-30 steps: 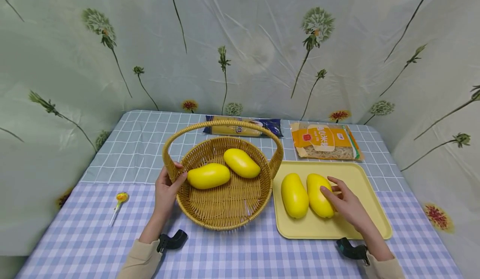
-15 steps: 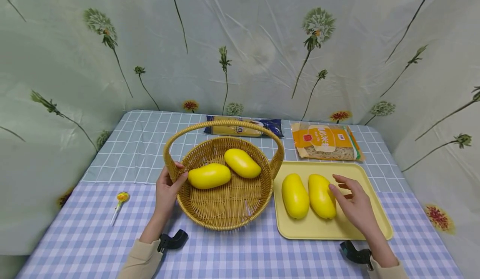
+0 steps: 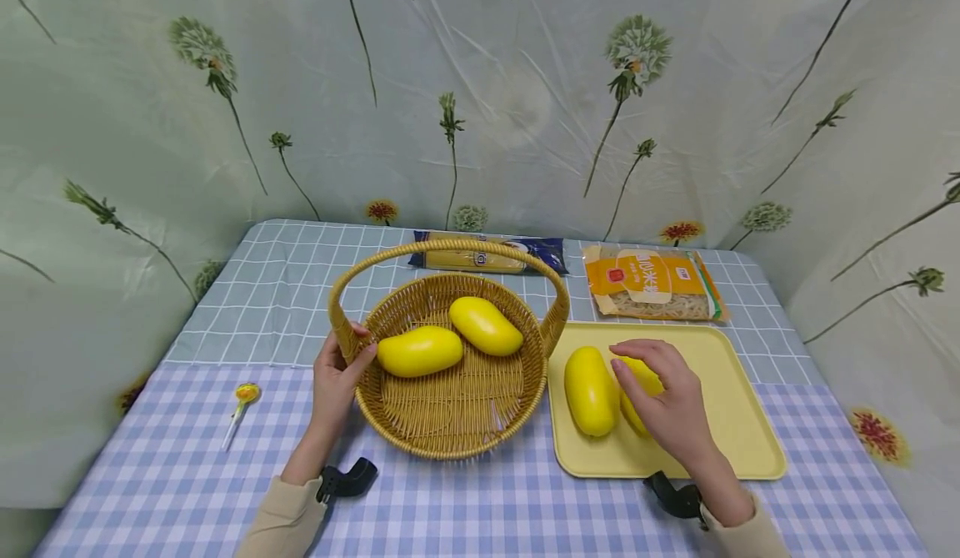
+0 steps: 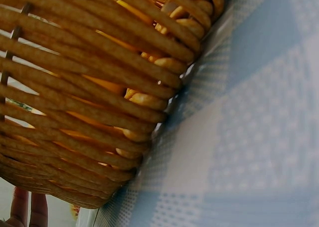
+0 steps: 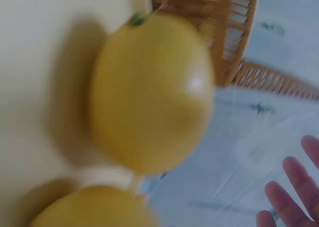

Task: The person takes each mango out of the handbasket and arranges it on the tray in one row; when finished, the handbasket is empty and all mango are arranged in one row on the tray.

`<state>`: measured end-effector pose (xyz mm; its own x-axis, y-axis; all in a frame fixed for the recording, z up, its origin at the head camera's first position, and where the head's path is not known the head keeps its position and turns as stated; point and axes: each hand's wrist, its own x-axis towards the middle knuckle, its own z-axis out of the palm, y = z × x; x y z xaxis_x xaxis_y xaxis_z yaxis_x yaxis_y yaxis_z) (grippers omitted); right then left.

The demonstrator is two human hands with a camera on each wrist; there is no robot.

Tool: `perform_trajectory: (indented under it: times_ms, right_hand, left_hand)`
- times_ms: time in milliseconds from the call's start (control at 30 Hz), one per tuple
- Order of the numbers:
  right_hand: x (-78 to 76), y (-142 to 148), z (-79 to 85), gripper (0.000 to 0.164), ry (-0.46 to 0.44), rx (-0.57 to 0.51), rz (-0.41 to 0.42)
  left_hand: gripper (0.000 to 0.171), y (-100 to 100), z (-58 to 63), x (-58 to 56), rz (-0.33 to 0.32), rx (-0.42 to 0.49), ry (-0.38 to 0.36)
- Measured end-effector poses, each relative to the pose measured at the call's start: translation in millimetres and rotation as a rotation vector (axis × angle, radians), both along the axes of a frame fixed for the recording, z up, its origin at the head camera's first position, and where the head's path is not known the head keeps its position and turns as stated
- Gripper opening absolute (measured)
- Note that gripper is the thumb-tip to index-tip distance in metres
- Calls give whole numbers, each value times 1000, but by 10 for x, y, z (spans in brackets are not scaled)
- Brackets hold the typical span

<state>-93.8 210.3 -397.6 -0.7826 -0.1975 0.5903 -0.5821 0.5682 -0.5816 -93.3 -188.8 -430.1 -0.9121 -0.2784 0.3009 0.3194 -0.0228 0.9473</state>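
Note:
A brown wicker basket (image 3: 442, 420) with a tall arched handle stands mid-table. My left hand (image 3: 333, 387) grips its left side by the handle's foot, thumb over the rim. In the left wrist view, two fingers (image 4: 39, 209) show past the basket's woven wall. Inside lie two yellow mangoes, one at left (image 3: 420, 351) and one at right (image 3: 486, 326). On the yellow tray (image 3: 738, 433) two more mangoes lie side by side, the left one (image 3: 591, 391) and the right one (image 3: 647, 377). Above the right one hovers my right hand (image 3: 671, 395), holding nothing, partly hiding it.
Behind the basket lies a blue and yellow pack (image 3: 442, 263). An orange bag of noodle-like strands (image 3: 648, 283) sits behind the tray. A lollipop (image 3: 242, 408) lies at left on the checked cloth (image 3: 450, 516). A flower-printed curtain (image 3: 517, 166) hangs behind.
My right hand first drew back rightward from the right tray mango, then moved left over it. The left hand and basket have stayed in place.

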Motion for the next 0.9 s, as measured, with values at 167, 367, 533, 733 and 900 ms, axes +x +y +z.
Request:
perform_trajectory:
  times_ms: [167, 367, 533, 733, 900]
  right_hand:
    - [-45, -242, 161, 26, 39, 19, 137]
    - [-130, -596, 314, 13, 129, 14, 301]
    - [-199, -900, 433, 10, 151, 64, 403]
    - [-281, -1217, 556, 11, 144, 145, 469]
    - [-365, -1433, 638, 15, 39, 315, 461]
  left_hand:
    - [25, 2, 1, 2, 4, -1, -1]
    - [24, 1, -2, 5, -2, -4, 3]
    - [25, -6, 0, 6, 2, -8, 0]
    - [24, -3, -4, 6, 6, -13, 8]
    - [24, 2, 3, 5, 0, -16, 21]
